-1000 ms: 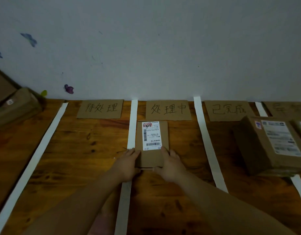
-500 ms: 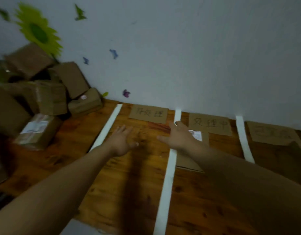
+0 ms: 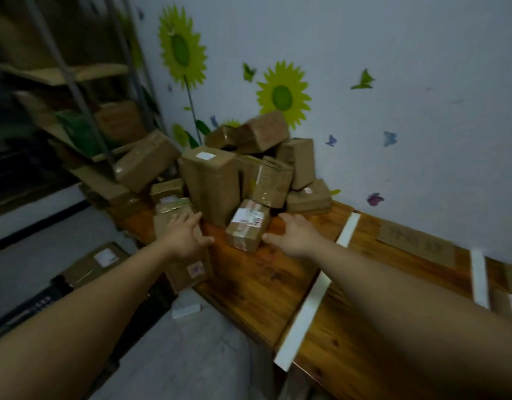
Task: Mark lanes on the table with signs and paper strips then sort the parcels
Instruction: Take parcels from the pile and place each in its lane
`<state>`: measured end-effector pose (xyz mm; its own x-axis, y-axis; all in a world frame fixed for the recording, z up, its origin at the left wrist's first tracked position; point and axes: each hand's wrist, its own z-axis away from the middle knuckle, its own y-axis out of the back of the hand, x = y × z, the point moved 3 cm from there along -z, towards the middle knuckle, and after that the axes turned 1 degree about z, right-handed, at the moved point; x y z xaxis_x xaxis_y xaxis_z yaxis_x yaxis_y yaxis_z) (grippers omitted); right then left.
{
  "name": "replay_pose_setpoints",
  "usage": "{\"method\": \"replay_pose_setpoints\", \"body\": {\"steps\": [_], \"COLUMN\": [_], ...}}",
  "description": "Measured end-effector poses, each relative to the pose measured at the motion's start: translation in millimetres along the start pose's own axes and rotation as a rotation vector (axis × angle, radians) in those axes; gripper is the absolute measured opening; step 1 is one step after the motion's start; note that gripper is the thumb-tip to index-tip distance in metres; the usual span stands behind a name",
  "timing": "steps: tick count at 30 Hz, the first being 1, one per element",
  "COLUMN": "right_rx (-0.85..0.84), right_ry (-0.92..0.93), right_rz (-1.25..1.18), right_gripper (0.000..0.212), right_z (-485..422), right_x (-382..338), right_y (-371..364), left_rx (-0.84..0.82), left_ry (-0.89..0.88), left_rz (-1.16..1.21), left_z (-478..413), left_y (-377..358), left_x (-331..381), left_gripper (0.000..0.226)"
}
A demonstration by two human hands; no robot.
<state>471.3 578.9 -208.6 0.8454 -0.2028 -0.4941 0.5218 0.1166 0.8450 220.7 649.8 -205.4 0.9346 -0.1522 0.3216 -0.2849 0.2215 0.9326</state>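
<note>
Fingers (image 3: pixel 288 218) of the right hand (image 3: pixel 296 236) are straight and apart, holding nothing. The left hand (image 3: pixel 185 235) is likewise spread and empty.

Head view: the labelled small parcel (image 3: pixel 247 226) stands on the table (image 3: pixel 257 284) at the near foot of the parcel pile (image 3: pixel 211 183), in the far left corner against the wall. It lies between the two hands, right of the left hand and left of the right. Its long axis runs near to far, leaning slightly right. The right hand is the nearer one, its thumb tip just beside the parcel's near right corner. The left hand hovers over an edge parcel (image 3: pixel 191 269) at the table's left rim; contact there cannot be confirmed.

A paper strip (image 3: pixel 312 301) and a cardboard sign (image 3: pixel 413 241) mark the lanes to the right, well apart from the parcel. Sign lettering and label print are too blurred to read. The lower pile is hidden behind its front parcels, and the frame edge cuts off the right lanes.
</note>
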Motion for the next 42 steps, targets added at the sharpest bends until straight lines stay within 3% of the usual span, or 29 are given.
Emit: {"method": "replay_pose_setpoints", "body": {"steps": [4, 9, 12, 15, 17, 20, 27, 32, 34, 35, 38, 40, 42], "right_rx": [-0.033, -0.14, -0.283, -0.415, -0.447, -0.384, -0.079, 0.171, 0.292, 0.332, 0.281, 0.29, 0.419], "right_ry": [0.056, 0.047, 0.017, -0.071, -0.11, -0.076, -0.15, -0.243, -0.214, -0.212, -0.294, -0.293, -0.271], "right_rz": [0.007, -0.075, -0.196, -0.365, -0.474, -0.461, -0.369, -0.634, -0.614, -0.607, -0.731, -0.741, -0.721], "right_gripper": [0.089, 0.091, 0.083, 0.076, 0.061, 0.042, 0.048, 0.039, 0.025, 0.028, 0.063, 0.064, 0.065], "right_z": [-45, -114, -151, -167, -168, -165, -120, -61, -37, -23, 16, 45, 71], "right_x": [-59, -99, -115, -126, -134, -143, -154, -166, -162, -159, -146, -136, -119], "right_y": [-31, -83, -119, -153, -167, -164, -140, -100, -82, -72, -45, -27, -10], "left_rx": [-0.004, -0.057, -0.136, -0.259, -0.294, -0.316, -0.343, -0.427, -0.452, -0.47, -0.542, -0.51, -0.409], "left_ry": [0.131, 0.27, 0.384, 0.494, 0.514, 0.471, 0.202, 0.032, 0.016, 0.004, -0.085, -0.188, -0.294], "left_rz": [0.163, 0.64, 0.784, 0.886, 0.929, 0.968, 1.02, 1.121, 1.164, 1.197, 1.259, 1.211, 1.185], "left_z": [-21, -56, -76, -92, -98, -99, -80, -60, -52, -47, -27, -14, -2], "left_y": [15, 0, -19, -41, -51, -52, -23, 11, 23, 27, 38, 42, 43], "left_x": [-66, -109, -129, -143, -147, -149, -138, -121, -107, -98, -64, -39, -8], "left_gripper": [0.082, 0.065, 0.045, 0.052, 0.043, 0.03, 0.031, 0.033, 0.039, 0.039, 0.036, 0.039, 0.048]}}
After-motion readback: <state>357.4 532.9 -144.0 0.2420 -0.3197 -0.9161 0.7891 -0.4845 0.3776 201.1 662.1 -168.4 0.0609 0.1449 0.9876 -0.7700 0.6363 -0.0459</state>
